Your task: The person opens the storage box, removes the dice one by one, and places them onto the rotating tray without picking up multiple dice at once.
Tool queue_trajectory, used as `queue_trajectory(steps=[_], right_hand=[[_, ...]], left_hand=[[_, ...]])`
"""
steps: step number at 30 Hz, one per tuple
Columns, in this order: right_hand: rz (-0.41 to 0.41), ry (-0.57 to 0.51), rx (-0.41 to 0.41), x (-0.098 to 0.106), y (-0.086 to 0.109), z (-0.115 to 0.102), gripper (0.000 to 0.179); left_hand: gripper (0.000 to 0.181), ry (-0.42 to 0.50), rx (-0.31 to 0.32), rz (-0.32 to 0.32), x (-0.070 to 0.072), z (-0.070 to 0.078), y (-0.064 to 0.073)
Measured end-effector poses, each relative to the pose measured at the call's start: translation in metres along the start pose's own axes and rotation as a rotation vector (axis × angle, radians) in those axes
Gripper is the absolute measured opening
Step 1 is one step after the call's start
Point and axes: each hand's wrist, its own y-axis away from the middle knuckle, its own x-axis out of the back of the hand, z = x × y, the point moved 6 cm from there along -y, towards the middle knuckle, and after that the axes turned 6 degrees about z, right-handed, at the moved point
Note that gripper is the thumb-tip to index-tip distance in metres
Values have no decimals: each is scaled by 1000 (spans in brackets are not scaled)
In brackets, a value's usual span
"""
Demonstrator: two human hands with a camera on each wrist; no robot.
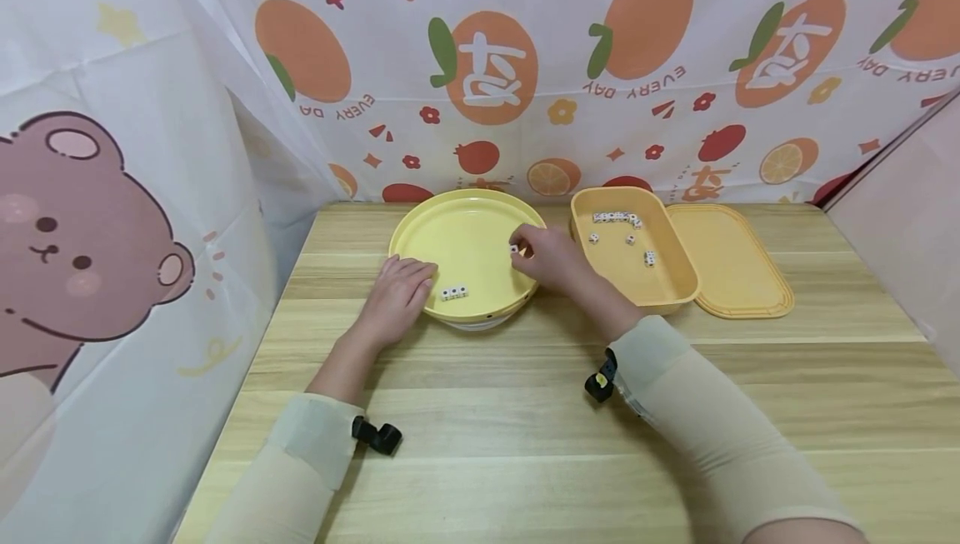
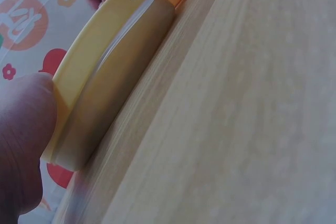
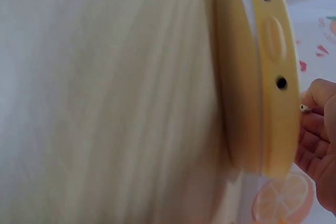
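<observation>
A round yellow tray [image 1: 472, 236] with a raised rim stands on the wooden table. Three white dice [image 1: 454, 292] sit side by side in a row near its front left. My left hand [image 1: 397, 298] rests on the tray's left rim with its fingers fairly straight. In the left wrist view its thumb [image 2: 31, 103] lies against the yellow rim. Over the right part of the tray, my right hand [image 1: 551, 257] pinches one white die [image 1: 513, 249] between thumb and fingertips. That die [image 3: 304, 108] also shows beside the rim in the right wrist view.
Right of the tray stands an orange-yellow rectangular box [image 1: 678, 265] with several dice [image 1: 617, 217], some lined up at its back. Its flat lid [image 1: 738, 265] lies to the box's right. A fruit-print curtain [image 1: 562, 69] hangs behind the table.
</observation>
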Motion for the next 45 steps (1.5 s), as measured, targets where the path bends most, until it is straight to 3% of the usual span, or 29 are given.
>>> queue_trajectory(steps=[6,18,37,45], right_hand=[[-126,5,53,-25,1,-16,16],[-258,-3,103,-57,-2,-39,13],[-330,-21,-20,-71,-6,-38,14],[-309,-14,-6,-70,-5,-37,24]], left_hand=[[38,10,-4,5,0,1,-1],[40,1,-1,-4,-1,2,-1],[38,-2,-1,5,1,-1,0],[38,0,3,0,0,0,2]])
